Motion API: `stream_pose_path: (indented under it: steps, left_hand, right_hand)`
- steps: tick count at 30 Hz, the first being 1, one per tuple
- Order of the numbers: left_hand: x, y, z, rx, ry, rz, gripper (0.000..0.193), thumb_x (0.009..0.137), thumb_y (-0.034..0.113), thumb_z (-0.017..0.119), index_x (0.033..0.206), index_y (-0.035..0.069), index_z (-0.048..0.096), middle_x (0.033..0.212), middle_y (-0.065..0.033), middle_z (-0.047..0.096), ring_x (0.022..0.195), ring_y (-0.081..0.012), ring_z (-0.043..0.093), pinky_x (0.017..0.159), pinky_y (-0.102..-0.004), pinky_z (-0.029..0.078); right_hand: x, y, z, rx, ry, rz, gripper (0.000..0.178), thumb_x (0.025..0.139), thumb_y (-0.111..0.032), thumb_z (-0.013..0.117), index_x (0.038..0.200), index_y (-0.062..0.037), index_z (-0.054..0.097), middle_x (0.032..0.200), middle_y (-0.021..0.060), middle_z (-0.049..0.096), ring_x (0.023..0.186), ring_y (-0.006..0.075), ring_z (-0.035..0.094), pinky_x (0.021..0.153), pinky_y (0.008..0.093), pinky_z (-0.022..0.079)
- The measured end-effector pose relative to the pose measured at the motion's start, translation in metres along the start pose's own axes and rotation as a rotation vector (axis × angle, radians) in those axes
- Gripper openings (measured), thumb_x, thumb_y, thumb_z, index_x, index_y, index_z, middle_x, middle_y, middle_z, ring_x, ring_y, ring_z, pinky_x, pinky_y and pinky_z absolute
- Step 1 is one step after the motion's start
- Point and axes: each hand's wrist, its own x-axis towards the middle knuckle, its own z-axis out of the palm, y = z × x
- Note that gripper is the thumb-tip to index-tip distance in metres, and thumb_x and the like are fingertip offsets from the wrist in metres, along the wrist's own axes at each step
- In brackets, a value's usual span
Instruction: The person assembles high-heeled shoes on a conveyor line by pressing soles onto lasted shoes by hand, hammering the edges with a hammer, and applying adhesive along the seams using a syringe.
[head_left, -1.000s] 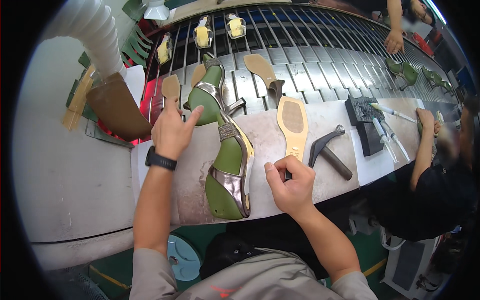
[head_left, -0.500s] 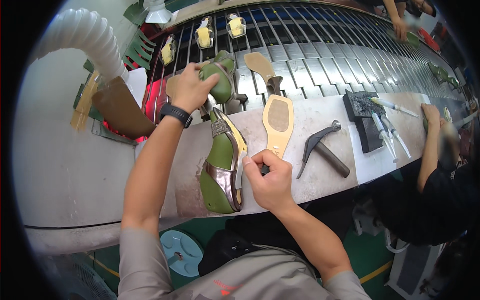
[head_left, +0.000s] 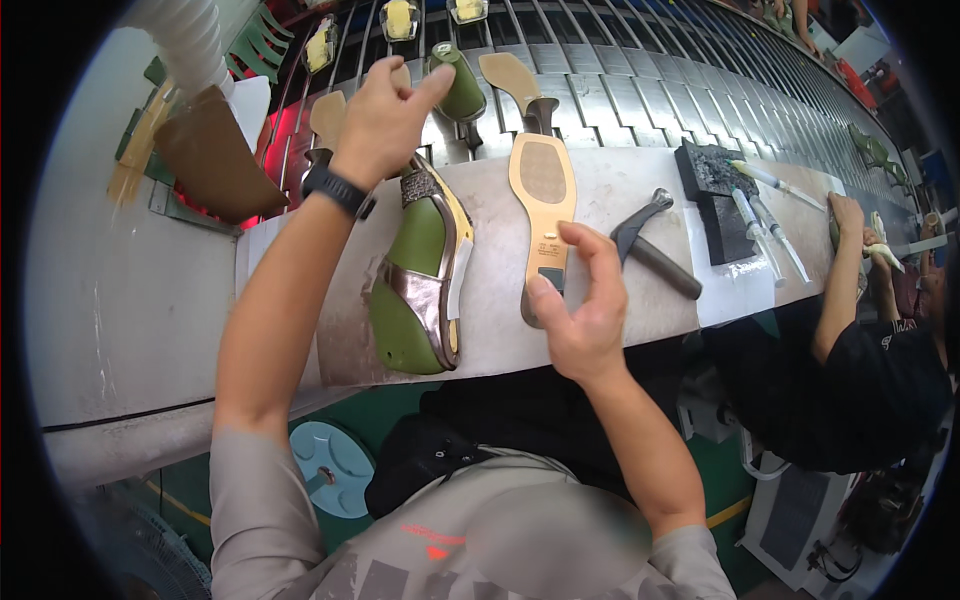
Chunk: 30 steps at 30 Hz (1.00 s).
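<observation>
My left hand (head_left: pixel 385 105) has gone further up and out since half a second back: it now hangs over the conveyor (head_left: pixel 640 85), fingers loosely curled, thumb stuck out toward the green last (head_left: pixel 458 82) standing there. Thumb tip looks just at it; touching or not, can't tell. Nothing gripped as far as I see.

My right hand (head_left: pixel 580 320) has come off the table (head_left: pixel 620 250) edge and lifted, fingers spread and half bent, empty. It hovers over the lower end of the tan sole (head_left: pixel 541 200), which lies flat pointing at the conveyor and seems not to have moved.

The green shoe (head_left: pixel 415 275) with metallic straps lies on its side on the table, between my arms, free of both hands. So I read it as set down, next piece reached for.

Hammer (head_left: pixel 652 242) lies right of the sole, black pad (head_left: pixel 715 195) and syringes (head_left: pixel 765 215) further right.

Hidden: sole's near tip behind my right hand; left palm side; a second sole (head_left: pixel 328 118) partly behind my wrist. Co-worker's hands (head_left: pixel 850 215) at right are too small to read.
</observation>
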Motion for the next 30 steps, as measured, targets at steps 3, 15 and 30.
stream_pose_path:
  steps: [3,15,30]
  left_hand:
    - [-0.08,0.003,-0.029,0.023,-0.027,0.005,0.102,0.089,0.059,0.081,0.151,-0.013,0.045,0.11,-0.0201,0.071,0.097,-0.0268,0.07,0.086,-0.0393,0.057]
    - [-0.126,-0.001,-0.035,-1.062,-0.254,-0.19,0.049,0.095,0.026,0.076,0.133,-0.002,0.061,0.121,-0.0092,0.072,0.107,-0.0153,0.069,0.097,-0.0332,0.055]
    - [-0.123,-0.019,0.006,-1.457,-0.252,-0.311,0.047,0.106,0.041,0.059,0.133,0.002,0.065,0.113,-0.0089,0.077,0.095,-0.0176,0.077,0.085,-0.0342,0.064]
  right_hand:
    - [-0.002,0.0,-0.033,-0.261,-0.208,-0.167,0.048,0.082,-0.019,0.084,0.12,0.0048,0.067,0.133,0.027,0.063,0.123,0.0423,0.062,0.107,0.048,0.049]
    - [-0.063,-0.021,-0.051,-0.105,-0.122,0.127,0.03,0.09,0.007,0.067,0.12,0.0033,0.072,0.162,0.0361,0.043,0.142,0.0418,0.058,0.115,0.0436,0.046]
    - [-0.061,-0.054,-0.036,0.505,-0.149,0.784,0.033,0.102,-0.018,0.071,0.126,0.0047,0.066,0.093,0.0155,0.077,0.069,0.0166,0.073,0.062,0.0306,0.061]
